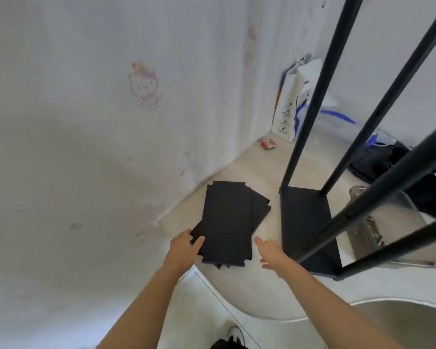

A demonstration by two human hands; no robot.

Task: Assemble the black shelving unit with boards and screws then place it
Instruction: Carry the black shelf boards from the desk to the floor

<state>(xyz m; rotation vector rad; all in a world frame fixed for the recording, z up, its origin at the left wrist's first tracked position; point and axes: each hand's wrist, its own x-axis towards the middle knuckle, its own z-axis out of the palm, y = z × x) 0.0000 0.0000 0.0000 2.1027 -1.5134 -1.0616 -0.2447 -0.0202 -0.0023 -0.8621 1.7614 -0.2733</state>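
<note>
A loose stack of black shelf boards (227,222) with notched corners lies on the pale counter (257,293) near the wall. My left hand (184,248) touches the stack's near left corner, thumb on the top board, fingers along its edge. My right hand (269,253) hovers open just right of the stack, fingers straight, holding nothing. To the right stands the partly built black shelving unit: a bottom board (307,227) with four black poles (310,109) rising from its corners toward the camera.
A white paper bag (291,102) leans in the corner with a small red and green box (268,144) beside it. Black items (378,162) lie behind the frame. A metal tray (398,238) sits right of the unit. A steel sink (398,321) is at bottom right.
</note>
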